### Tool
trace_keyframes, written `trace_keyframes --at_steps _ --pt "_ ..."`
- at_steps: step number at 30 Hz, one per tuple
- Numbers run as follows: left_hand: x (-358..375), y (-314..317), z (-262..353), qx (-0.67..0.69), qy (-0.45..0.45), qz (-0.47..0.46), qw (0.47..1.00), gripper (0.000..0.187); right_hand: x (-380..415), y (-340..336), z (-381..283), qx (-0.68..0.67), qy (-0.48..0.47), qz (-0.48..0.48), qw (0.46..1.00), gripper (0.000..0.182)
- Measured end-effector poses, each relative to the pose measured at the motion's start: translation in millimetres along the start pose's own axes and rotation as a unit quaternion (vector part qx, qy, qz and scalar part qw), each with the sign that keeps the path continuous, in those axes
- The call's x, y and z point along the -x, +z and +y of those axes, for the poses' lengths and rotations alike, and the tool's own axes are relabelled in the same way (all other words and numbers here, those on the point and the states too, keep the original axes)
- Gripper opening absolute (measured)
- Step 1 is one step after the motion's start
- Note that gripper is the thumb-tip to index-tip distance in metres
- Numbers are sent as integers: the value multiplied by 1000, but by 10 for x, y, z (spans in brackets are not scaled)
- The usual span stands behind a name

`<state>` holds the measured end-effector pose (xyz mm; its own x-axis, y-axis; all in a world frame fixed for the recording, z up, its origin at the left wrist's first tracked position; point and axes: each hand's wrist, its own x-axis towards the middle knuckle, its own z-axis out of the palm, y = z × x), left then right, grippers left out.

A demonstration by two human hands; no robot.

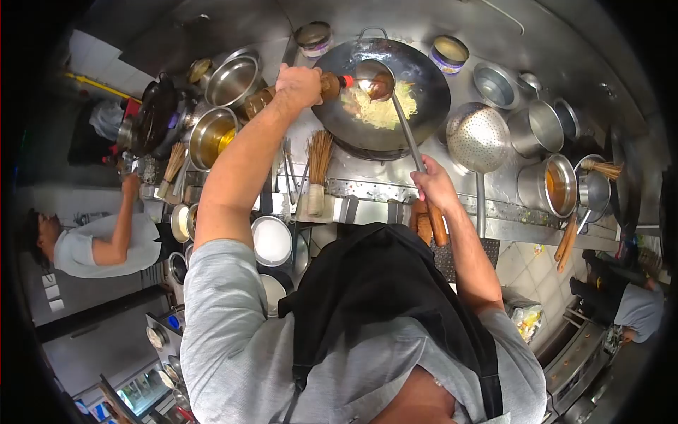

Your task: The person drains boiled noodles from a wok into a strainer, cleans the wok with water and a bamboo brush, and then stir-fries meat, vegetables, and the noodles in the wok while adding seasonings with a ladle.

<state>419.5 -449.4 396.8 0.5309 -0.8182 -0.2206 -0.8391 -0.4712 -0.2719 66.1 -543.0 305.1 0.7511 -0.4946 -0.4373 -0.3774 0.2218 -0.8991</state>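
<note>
My left hand (298,86) is wrapped round a brown sauce bottle (329,87), tilted on its side with its red-tipped neck pointing right. That neck reaches the rim of a ladle (376,78), whose bowl has dark brown liquid in it. In my right hand (436,185) is the ladle's long handle, wooden at its lower end. The ladle bowl is over a black wok (429,78) on the range. Pale noodles (387,110) lie in the wok, partly hidden by the ladle.
A perforated strainer (478,138) lies right of the wok. Metal pots (537,128) stand farther right; a pot of yellow liquid (212,138) and a bamboo brush (319,166) are on the left. Other people (106,244) are at far left and far right (639,311).
</note>
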Motion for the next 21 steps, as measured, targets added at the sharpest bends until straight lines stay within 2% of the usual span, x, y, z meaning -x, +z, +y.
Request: trace_keyframes --at_steps 4,10,13,21 --pt "18 101 -204 16 -15 0 1000 52 -53 61 -92 32 -3 18 999 57" --pt "188 217 -470 7 -28 -4 1000 52 -147 18 -174 200 -38 35 978 57" --pt "289 242 -543 5 -41 -3 999 51 -237 -33 -196 236 -48 32 970 48" --pt "719 302 -574 22 -88 14 996 54 -431 -183 -250 284 -63 53 955 51"
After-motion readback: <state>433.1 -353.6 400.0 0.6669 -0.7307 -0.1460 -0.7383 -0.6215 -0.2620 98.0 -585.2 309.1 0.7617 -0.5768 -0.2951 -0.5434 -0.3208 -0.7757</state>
